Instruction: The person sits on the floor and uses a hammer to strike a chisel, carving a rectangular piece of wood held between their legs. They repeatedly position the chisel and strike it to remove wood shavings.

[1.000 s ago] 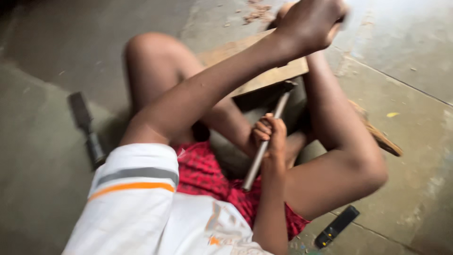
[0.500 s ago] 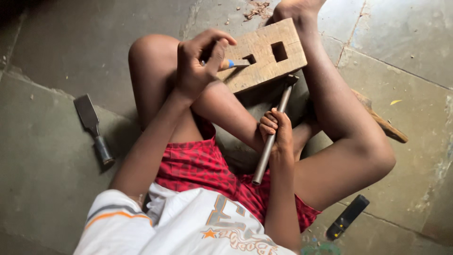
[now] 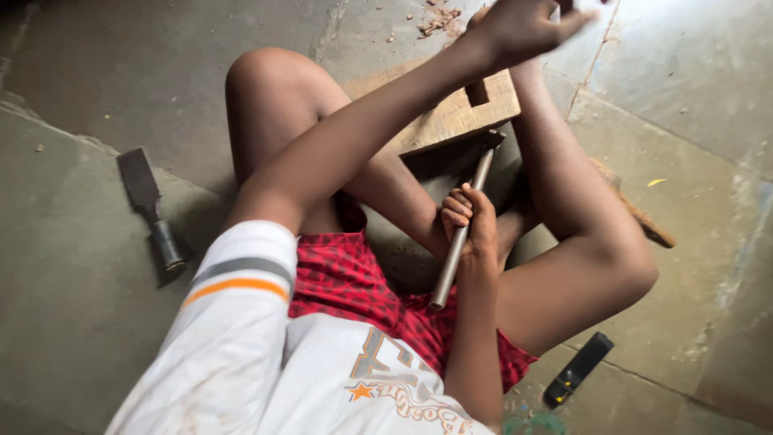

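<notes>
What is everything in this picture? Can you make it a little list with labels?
Place: grey stone floor, person sitting on it
Left hand: raised above the wooden block; whether it holds anything cannot be told
Right hand: gripping a metal rod
Wooden block: between the knees, with a square hole cut in it
On the floor, left side: flat chisel
On the floor, right side: small black tool
Wood chips: beyond the block

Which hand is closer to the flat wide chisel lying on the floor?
The right hand, though not touching: it grips the metal rod across the lap from the chisel. The left hand is raised farther off, beyond the wooden block.
</notes>
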